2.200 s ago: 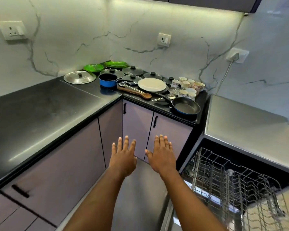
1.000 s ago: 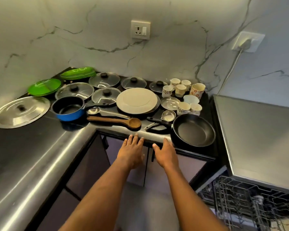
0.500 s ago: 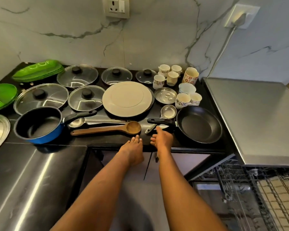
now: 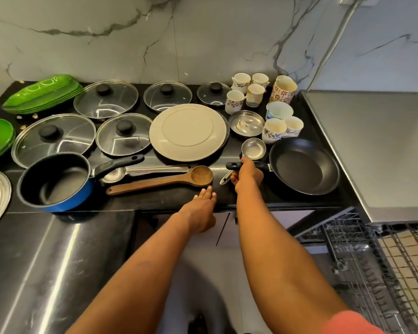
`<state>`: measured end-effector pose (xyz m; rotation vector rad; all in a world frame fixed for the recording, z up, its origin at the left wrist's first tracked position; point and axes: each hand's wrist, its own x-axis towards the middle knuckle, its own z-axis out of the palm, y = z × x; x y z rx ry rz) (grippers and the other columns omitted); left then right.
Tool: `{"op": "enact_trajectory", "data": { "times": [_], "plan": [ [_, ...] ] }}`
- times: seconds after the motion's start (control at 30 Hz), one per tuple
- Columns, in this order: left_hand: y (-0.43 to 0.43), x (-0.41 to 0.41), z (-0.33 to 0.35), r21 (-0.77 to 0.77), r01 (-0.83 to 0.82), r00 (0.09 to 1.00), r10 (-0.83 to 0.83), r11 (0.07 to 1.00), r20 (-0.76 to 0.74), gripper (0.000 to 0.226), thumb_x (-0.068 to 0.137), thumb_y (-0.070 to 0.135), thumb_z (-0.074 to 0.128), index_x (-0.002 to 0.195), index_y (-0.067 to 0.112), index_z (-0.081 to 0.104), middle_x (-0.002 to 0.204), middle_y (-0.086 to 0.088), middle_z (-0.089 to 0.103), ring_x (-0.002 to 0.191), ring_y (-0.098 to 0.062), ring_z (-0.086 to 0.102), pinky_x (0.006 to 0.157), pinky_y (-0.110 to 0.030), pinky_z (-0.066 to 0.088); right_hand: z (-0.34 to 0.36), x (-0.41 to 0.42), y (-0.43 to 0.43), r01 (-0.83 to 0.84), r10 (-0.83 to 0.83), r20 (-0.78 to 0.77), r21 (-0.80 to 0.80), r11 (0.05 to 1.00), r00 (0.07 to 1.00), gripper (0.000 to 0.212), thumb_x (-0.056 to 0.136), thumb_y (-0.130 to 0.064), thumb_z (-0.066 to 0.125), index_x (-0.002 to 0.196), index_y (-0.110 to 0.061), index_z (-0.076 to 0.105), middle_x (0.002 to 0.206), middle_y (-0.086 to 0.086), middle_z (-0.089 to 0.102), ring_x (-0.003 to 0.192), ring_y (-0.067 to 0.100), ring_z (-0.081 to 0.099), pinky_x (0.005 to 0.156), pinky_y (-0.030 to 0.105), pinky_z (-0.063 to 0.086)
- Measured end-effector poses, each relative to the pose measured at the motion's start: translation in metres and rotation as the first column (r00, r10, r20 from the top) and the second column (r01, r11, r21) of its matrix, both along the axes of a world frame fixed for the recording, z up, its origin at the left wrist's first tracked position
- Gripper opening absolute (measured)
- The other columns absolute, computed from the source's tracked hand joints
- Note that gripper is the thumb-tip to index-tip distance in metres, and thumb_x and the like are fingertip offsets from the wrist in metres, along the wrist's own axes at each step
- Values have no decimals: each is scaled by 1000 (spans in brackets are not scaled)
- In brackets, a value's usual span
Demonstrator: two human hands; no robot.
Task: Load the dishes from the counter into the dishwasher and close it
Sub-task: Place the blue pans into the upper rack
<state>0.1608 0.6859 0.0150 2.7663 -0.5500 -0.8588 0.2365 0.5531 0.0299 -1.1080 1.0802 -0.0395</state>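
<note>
A black frying pan (image 4: pixel 302 166) lies at the right of the dark counter (image 4: pixel 155 198), its handle pointing left. My right hand (image 4: pixel 247 175) grips that handle, fingers curled over it, just below a small steel measuring cup (image 4: pixel 253 148). My left hand (image 4: pixel 203 208) hovers flat at the counter's front edge, fingers straight, holding nothing, just below the bowl of a wooden spoon (image 4: pixel 159 180). The dishwasher's wire rack (image 4: pixel 377 266) stands pulled out at the lower right.
A blue saucepan (image 4: pixel 54 182), a steel ladle (image 4: pixel 145 171), a large white plate (image 4: pixel 188 131), several glass lids (image 4: pixel 124 134), green plates (image 4: pixel 42 94), a steel dish (image 4: pixel 246 122) and several cups (image 4: pixel 234 101) crowd the counter. A steel worktop (image 4: pixel 377 150) lies right.
I have stepped closer to the counter. My right hand moved forward and closed round the frying pan's handle. My left hand stayed at the counter edge.
</note>
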Motion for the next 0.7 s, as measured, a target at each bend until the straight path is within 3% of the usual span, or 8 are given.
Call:
{"op": "enact_trajectory", "data": {
  "times": [0.13,0.23,0.33,0.43,0.5,0.57,0.63,0.7],
  "plan": [
    [0,5,0,10,26,1000,-27,1000,2,74,98,14,46,157,6,2,163,-14,-12,152,-27,-5,122,-37,8,-4,-15,1,123,-121,34,-61,991,992,31,76,-27,60,92,-1,66,87,15,71,64,27,61,48,31,41],
    [-1,6,-1,25,32,999,-32,999,-5,75,97,14,46,157,7,1,164,-13,-13,152,-26,-5,122,-36,8,-8,-35,-8,151,-148,48,-91,984,988,37,77,-30,58,99,-1,61,83,15,67,69,31,61,56,34,44],
    [-3,4,1,43,28,1000,-28,999,-3,76,97,16,46,157,6,-1,163,-13,-14,152,-27,-6,123,-39,8,-9,-54,-20,161,-155,63,-100,982,986,35,82,-33,58,97,-2,57,71,11,61,62,28,57,60,37,45],
    [-9,-1,5,71,17,1000,-16,997,-5,78,98,19,46,156,5,-3,163,-15,-15,151,-29,-7,123,-41,8,-12,-71,-33,163,-155,104,-66,984,982,45,90,-52,53,98,-8,57,85,10,61,76,28,61,74,44,54],
    [-14,-4,7,98,2,1000,-2,995,0,79,97,22,46,156,4,-4,163,-15,-16,151,-29,-7,123,-42,8,-15,-82,-40,150,-141,100,-90,985,985,39,92,-50,53,89,-11,60,88,8,61,81,28,62,80,47,55],
    [-18,-8,10,123,-12,1000,12,992,5,81,97,25,47,156,2,-5,162,-17,-15,151,-30,-6,123,-42,9,-15,-99,-45,150,-138,103,-120,981,985,27,91,-35,56,79,-11,60,80,7,60,71,24,59,71,41,53],
    [-22,-10,11,147,-22,1000,21,989,9,84,97,27,49,155,1,-6,162,-17,-16,151,-31,-6,122,-43,9,-18,-115,-49,156,-139,134,-123,980,981,20,91,-24,55,83,-6,60,73,8,58,59,21,55,51,30,49],
    [-25,-14,11,165,-39,999,33,985,35,83,97,27,49,155,0,-4,162,-18,-13,151,-32,-4,122,-43,10,-23,-132,-53,128,-100,165,-168,977,981,17,93,-18,53,91,-4,61,72,8,59,57,18,54,43,26,49]
  ]
}}
